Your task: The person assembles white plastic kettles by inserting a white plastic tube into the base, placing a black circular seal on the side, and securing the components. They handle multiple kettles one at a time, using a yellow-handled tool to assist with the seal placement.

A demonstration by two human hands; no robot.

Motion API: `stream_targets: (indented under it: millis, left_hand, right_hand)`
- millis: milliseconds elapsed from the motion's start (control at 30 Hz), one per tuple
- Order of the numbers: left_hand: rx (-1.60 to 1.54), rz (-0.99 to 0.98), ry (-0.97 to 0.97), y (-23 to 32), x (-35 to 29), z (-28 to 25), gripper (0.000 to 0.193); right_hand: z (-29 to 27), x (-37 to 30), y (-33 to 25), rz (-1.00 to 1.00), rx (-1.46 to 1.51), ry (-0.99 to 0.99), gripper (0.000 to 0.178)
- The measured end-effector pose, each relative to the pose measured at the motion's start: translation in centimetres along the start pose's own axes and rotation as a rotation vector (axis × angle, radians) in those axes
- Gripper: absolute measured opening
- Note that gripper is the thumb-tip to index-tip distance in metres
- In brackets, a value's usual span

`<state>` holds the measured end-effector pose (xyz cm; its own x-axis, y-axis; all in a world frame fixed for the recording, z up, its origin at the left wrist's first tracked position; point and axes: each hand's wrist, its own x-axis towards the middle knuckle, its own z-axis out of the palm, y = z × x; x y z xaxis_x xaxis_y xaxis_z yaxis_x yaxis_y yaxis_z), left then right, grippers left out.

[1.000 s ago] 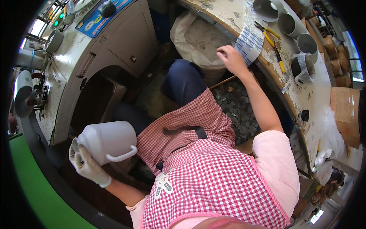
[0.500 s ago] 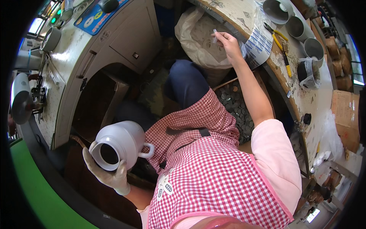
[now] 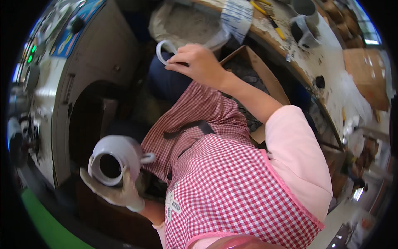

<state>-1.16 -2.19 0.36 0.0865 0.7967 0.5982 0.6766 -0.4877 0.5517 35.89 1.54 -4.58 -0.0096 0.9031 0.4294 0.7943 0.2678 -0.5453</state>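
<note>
A white plastic jug (image 3: 126,150) with a side handle and a dark round mouth is tilted toward me at the lower left. My left hand (image 3: 118,193), in a pale glove, is closed around the mouth end. Above my knees, my bare right hand (image 3: 199,64) pinches a thin white curved strip, ring-like in shape (image 3: 159,53). The hand is in front of a white lined bag (image 3: 188,27). Whether the strip is a full ring is hidden by the fingers.
A cardboard box (image 3: 265,68) with dark grey discs stands beside my right leg. On the right bench lie a yellow-handled tool (image 3: 276,29), a printed sheet (image 3: 237,18) and a bagged dark cup (image 3: 304,33). A white cabinet (image 3: 95,50) stands left.
My right hand has come back from over the bag, toward me and left, now with the curved white strip plainly showing. My left hand still holds the jug. The whole view has shifted.
</note>
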Motion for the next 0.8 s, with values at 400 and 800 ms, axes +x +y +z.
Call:
stream_targets:
  millis: [400,800]
  left_hand:
    - [-0.069,0.116,-0.089,0.1,-0.7,0.4,0.114]
    - [-0.068,0.067,-0.079,0.2,-0.7,0.8,0.106]
  right_hand:
    - [0.4,2.6,-17.1,-0.225,0.799,-0.547,0.039]
    - [2.2,3.4,-17.2,-0.361,0.593,-0.571,0.038]
